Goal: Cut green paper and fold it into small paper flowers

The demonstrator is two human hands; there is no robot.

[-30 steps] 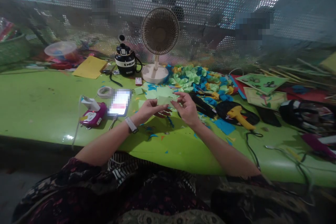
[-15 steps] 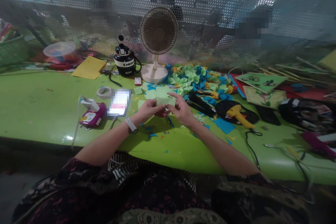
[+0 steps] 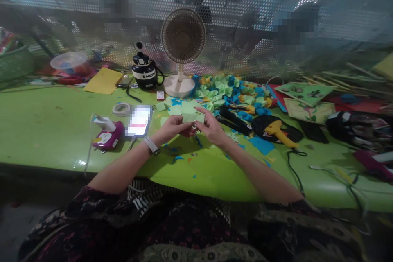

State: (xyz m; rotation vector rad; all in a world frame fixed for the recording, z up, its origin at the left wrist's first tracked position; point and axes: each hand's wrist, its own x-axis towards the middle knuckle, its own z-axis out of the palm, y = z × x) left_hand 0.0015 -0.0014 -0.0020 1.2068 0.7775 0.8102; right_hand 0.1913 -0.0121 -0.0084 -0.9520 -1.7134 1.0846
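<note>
Between my two hands is a small piece of pale green paper [image 3: 193, 118], held a little above the table. My left hand [image 3: 173, 127] pinches its left side, and my right hand [image 3: 212, 127] pinches its right side with the index finger stretched along the top. Whether the paper is folded I cannot tell. Behind it lie more light green paper sheets [image 3: 188, 107]. Farther back is a heap of folded green, blue and orange paper pieces [image 3: 221, 90]. A black stapler [image 3: 236, 121] lies to the right of my right hand.
A fan [image 3: 179, 86] and a black bottle [image 3: 144, 75] stand at the back. On the left are a lit phone [image 3: 139, 120], a tape roll [image 3: 122, 109] and a purple power socket [image 3: 108, 137]. To the right lie a yellow glue gun [image 3: 281, 134] and green cards [image 3: 307, 95]. Paper scraps litter the green table [image 3: 61, 123].
Both hands still hold the green paper in nearly the same place. The view has shifted very slightly; nothing else has visibly moved.
</note>
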